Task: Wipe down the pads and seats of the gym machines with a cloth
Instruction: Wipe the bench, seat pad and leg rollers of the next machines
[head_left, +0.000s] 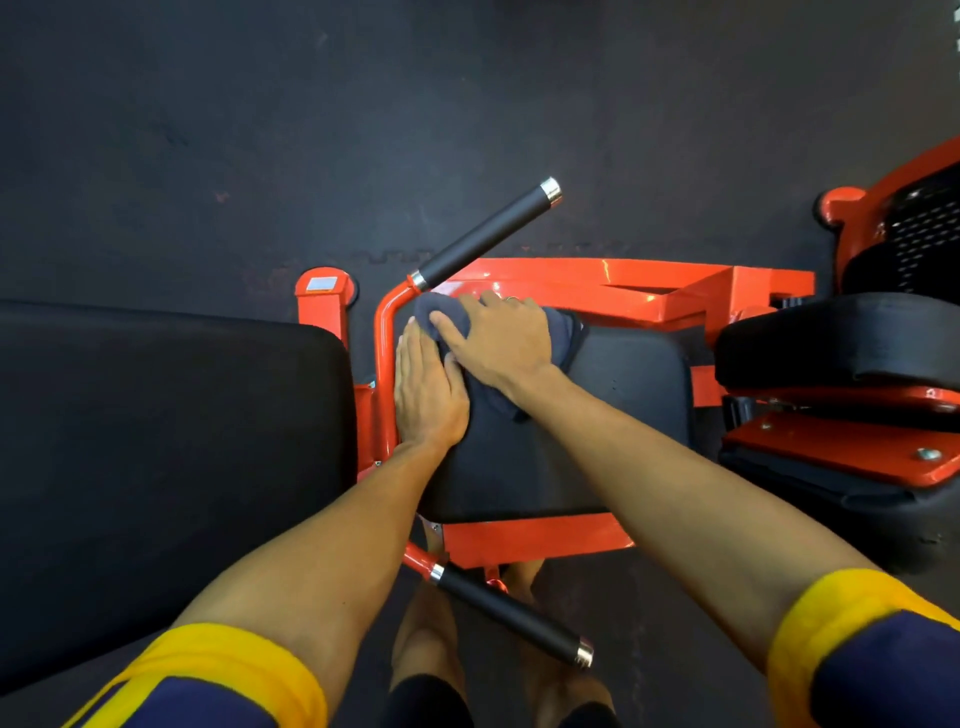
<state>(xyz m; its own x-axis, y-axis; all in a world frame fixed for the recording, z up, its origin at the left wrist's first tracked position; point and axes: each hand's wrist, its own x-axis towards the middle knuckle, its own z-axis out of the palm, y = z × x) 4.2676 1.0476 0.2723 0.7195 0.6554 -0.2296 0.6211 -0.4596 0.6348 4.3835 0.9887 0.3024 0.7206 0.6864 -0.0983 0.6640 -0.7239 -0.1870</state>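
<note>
Head view, looking straight down; closest in are two navy sleeves (218, 691) with yellow cuffs, and bare legs (426, 639) standing on the dark rubber floor (260, 130); just past the knees a black-gripped lower handle (511, 616) with a chrome end sticks out from the orange frame (535, 538); next up is the black seat pad (597, 426), smooth and matte, sitting inside that frame; a big black pad (156, 441) fills the left side and another chunky black pad (841, 338) sits off to the right, well apart from each other with the seat between them; left hand (428, 389) lies flat on the seat's left edge, fingers straight and together, gripping nothing; right hand (501, 340) is spread wide, palm down, pressing on the cloth (566, 332); the cloth is dark blue-grey, bunched up, lying on the far left corner of the seat, poking out both sides of the hand and touching the left fingertips; beyond it the upper handle (485, 234) angles away; further out it's just scuffed floor, plus part of a second orange machine (909, 208) at the right edge.
</note>
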